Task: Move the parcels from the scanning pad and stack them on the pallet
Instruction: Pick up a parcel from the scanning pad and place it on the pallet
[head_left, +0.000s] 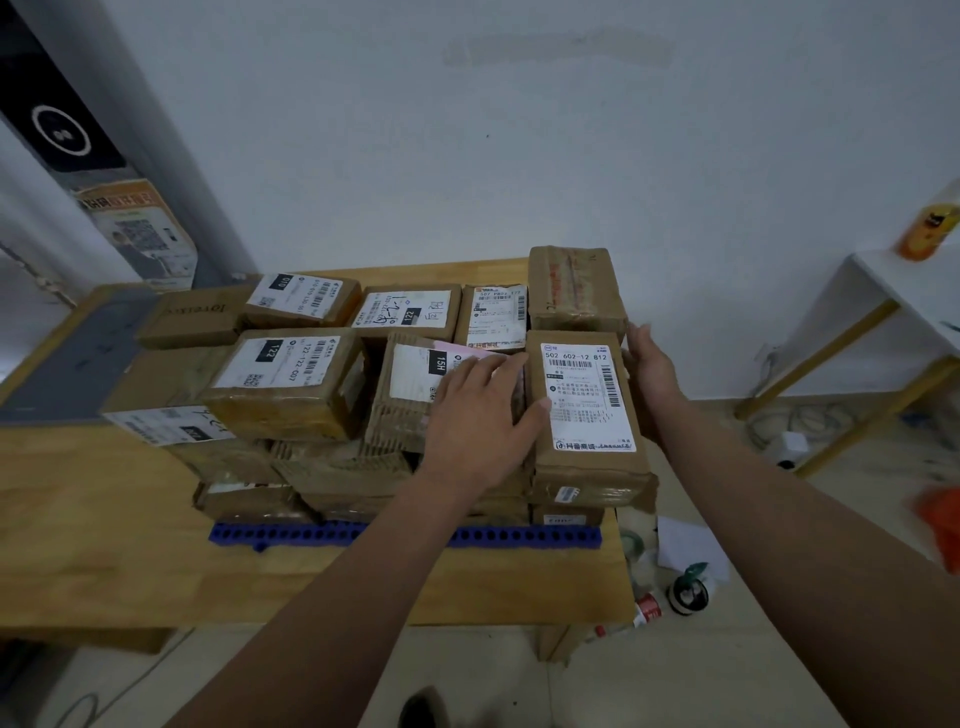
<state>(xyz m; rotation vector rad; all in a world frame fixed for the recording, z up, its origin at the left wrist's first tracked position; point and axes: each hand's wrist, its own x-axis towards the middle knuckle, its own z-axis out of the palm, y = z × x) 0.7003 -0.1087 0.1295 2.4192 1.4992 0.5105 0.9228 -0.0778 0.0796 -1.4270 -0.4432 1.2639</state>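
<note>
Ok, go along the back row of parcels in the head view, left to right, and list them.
brown box with printed lettering → parcel labelled 010 → parcel with handwriting and a 122 tag → parcel labelled 507 → tall tape-wrapped parcel

parcels (291, 384) packed tight across pallet (291, 535), open table (104, 519) in front, wall (519, 156) seemingly close behind
</note>
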